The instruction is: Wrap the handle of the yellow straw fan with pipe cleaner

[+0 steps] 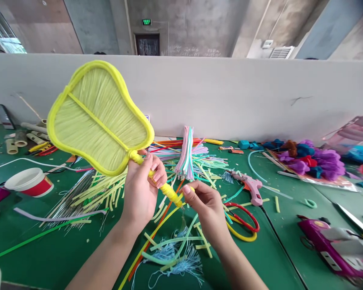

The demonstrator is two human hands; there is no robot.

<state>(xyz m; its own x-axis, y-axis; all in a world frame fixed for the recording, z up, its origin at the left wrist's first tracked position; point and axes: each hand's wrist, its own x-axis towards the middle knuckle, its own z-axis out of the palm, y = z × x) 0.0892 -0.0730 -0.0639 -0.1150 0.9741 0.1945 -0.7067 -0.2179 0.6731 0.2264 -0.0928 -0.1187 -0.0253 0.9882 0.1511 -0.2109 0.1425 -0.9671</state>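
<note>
A yellow hand fan point(99, 117) with a fuzzy rim and a thread-like pale panel is held up, tilted to the left. My left hand point(143, 185) is wrapped round its handle, just below the fan's head. The handle is bound in yellow pipe cleaner point(171, 193). At the handle's lower end, my right hand point(207, 203) pinches a short yellow pipe cleaner end between thumb and fingers. Something thin and pale hangs below the handle tip. Light blue tassels point(181, 257) lie on the table underneath.
A pink glue gun point(251, 187) with a black cord lies right of my hands. Pipe cleaners stand in a bundle point(186, 155) behind them. A paper cup point(32, 183) is at left. Purple power strips point(335, 245), scissors point(355, 219) and purple flowers point(323, 161) are at right. A white partition point(230, 96) stands behind.
</note>
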